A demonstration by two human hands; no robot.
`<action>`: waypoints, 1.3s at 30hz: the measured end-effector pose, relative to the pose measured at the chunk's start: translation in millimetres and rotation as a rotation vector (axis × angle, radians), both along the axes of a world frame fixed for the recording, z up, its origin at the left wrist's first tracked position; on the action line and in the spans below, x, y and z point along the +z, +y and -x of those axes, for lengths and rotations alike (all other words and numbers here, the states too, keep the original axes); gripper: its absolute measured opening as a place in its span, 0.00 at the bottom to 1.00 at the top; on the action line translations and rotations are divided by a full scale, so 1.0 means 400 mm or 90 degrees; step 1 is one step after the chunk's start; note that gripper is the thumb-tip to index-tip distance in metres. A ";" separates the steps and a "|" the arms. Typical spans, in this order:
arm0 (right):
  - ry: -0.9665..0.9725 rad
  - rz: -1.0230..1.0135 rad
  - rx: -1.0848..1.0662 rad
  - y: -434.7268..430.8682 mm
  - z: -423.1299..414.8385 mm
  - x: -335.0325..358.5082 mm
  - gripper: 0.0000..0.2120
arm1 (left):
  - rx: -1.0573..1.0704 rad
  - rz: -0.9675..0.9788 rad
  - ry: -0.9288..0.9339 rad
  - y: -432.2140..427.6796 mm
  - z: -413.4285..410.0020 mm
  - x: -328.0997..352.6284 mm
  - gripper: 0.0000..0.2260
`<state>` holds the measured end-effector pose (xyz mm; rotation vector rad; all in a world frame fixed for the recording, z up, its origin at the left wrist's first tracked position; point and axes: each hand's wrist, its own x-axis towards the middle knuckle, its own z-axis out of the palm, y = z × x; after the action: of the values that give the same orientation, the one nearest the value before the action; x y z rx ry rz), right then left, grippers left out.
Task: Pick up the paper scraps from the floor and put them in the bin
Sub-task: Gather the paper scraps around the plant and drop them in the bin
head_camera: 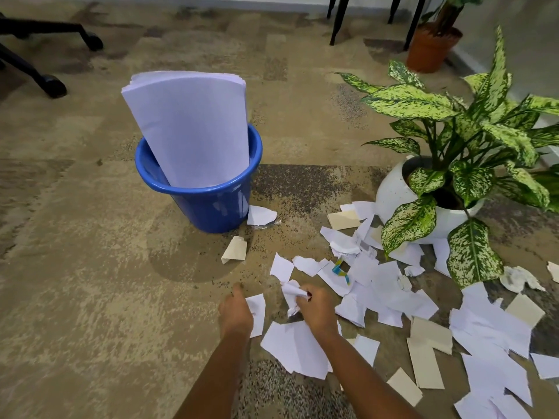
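Observation:
A blue plastic bin stands on the carpet with a thick stack of white sheets sticking out of it. Torn white and beige paper scraps lie scattered over the floor to the right of the bin. My right hand grips a crumpled white scrap just above the floor. My left hand reaches down beside a flat white scrap, which lies under its fingers; whether it pinches the scrap is hidden. Both hands are well in front of the bin.
A potted plant with speckled leaves in a white pot stands at the right among the scraps. A second plant in an orange pot and black table legs are at the back. An office chair base sits far left.

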<state>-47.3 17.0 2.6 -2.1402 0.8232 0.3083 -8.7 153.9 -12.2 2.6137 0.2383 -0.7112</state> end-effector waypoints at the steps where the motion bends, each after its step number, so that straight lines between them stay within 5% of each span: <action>1: 0.000 0.001 -0.022 0.002 -0.006 0.003 0.14 | 0.004 0.017 -0.013 0.002 0.001 0.003 0.22; 6: -0.034 0.052 -0.122 0.033 -0.054 0.043 0.13 | 0.060 0.193 -0.145 -0.016 -0.016 0.076 0.15; 10: -0.226 -0.104 -0.202 0.066 -0.156 0.142 0.07 | 0.089 0.364 -0.303 -0.072 -0.093 0.214 0.11; 18: -0.442 -0.117 -0.262 0.091 -0.366 0.354 0.08 | 0.043 0.372 -0.601 -0.081 -0.310 0.432 0.15; 22: -0.379 -0.142 -0.172 0.112 -0.437 0.392 0.11 | 0.177 0.300 -0.461 -0.034 -0.413 0.430 0.12; 26: -0.323 -0.144 -0.040 0.122 -0.460 0.400 0.19 | 0.166 0.170 -0.265 -0.016 -0.436 0.414 0.20; 31: -0.455 -0.188 -0.106 0.116 -0.425 0.336 0.17 | 0.039 0.201 -0.636 -0.044 -0.357 0.383 0.22; 34: -0.463 -0.154 -0.152 0.108 -0.384 0.260 0.14 | -0.157 0.202 -0.695 -0.047 -0.284 0.311 0.17; 36: -0.378 -0.056 -0.108 0.093 -0.349 0.193 0.13 | -0.260 0.154 -0.624 -0.039 -0.251 0.240 0.17; 39: -0.115 0.049 0.041 0.074 -0.306 0.089 0.17 | -0.254 0.063 -0.340 -0.025 -0.223 0.128 0.21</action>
<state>75.0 46.6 38.3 -2.2320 0.6741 0.1149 80.6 143.9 38.9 2.6620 -0.4731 -0.1119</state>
